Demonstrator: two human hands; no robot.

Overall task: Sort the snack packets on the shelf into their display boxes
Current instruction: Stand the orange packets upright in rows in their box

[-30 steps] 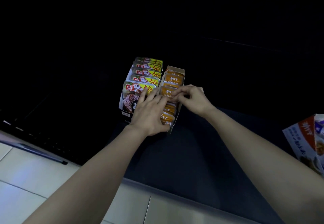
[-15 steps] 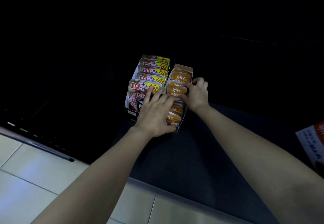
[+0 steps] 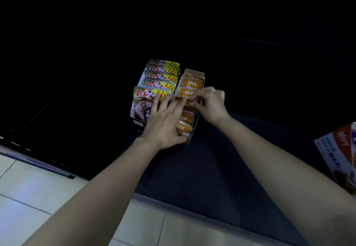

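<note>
floor: pale tiles (image 3: 28, 197) with thin grout lines, lower left and bottom | rail: dark bar (image 3: 37, 163) lying diagonally just above the tiles, capped end toward centre | background: too dark to tell

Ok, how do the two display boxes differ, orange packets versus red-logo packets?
The orange-packet box is narrower than the red-logo box. Its packets are small and orange; the red-logo box's are larger, with yellow banners. The right hand pinches a packet in the orange-packet box; the red-logo box has only fingers of the left hand over it. Both stand side by side.
</note>
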